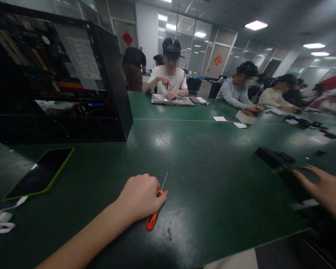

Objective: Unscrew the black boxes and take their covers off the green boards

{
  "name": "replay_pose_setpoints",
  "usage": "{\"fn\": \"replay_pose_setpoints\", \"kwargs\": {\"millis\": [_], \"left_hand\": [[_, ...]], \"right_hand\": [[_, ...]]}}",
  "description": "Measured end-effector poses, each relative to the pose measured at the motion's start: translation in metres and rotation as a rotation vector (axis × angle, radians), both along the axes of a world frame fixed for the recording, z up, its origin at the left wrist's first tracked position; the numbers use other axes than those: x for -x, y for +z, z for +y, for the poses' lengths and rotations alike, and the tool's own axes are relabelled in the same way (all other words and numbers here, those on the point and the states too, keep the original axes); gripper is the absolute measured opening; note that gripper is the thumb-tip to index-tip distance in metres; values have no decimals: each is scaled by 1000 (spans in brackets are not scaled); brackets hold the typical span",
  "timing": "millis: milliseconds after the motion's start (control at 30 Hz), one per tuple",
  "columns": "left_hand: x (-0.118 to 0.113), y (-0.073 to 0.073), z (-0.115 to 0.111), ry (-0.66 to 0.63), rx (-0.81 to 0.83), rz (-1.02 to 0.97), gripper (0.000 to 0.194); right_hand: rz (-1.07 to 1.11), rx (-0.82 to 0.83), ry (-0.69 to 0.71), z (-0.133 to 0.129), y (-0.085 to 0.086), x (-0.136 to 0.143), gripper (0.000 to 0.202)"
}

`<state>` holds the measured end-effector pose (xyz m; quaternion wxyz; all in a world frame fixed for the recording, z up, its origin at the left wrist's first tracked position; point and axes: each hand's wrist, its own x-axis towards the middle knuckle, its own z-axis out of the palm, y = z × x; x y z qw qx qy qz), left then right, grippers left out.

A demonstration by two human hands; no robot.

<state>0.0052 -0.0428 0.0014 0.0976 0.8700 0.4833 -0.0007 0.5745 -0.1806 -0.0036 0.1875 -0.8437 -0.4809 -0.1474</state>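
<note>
My left hand [141,196] is closed around a screwdriver [151,221] with an orange-red handle. Its thin metal shaft sticks out past my fingers and points away from me, low over the green table. At the right edge, my right hand [324,188] has its fingers apart beside a long dark object [270,157] on the tabletop. Blur hides the kind of that object, and I cannot tell whether my fingertips touch it.
An open black computer case [112,82] stands at the left. In front of it lie a phone [42,173] with a green edge and a white cable [1,222]. Across the green table [196,164], a person [170,80] in white works on a flat panel [172,99]; others sit farther right.
</note>
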Motion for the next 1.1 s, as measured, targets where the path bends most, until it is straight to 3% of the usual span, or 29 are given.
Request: {"fn": "replay_pose_setpoints", "kwargs": {"millis": [67,167,333,400,467,567,667,767,933,1033,1100], "left_hand": [[-2,-1,0,3,9,-25,48],[-5,-3,0,5,31,-126,48],[-6,-10,3,-35,83,-450,50],[-6,-12,6,-54,126,-594,49],[-6,-14,9,-56,175,-713,48],[-6,-16,11,-14,233,-856,46],[-6,-15,9,30,338,-985,43],[-5,-13,6,39,413,-1115,40],[-1,-14,6,48,443,-1290,38],[0,-17,8,27,501,-1363,37],[-1,-18,9,2,539,-1417,37]], "right_hand": [[148,65,-107,-24,-6,-9,45],[295,112,-183,-38,-11,-15,49],[343,137,-242,-31,-1,7,39],[294,118,-192,-26,4,28,42],[220,36,-24,-17,7,59,49],[170,-106,439,10,10,122,46],[222,-22,860,51,11,195,24],[260,87,1155,93,7,255,19],[240,164,1362,128,0,302,16],[242,54,1410,129,0,308,12],[303,-37,1410,125,0,312,25]]}}
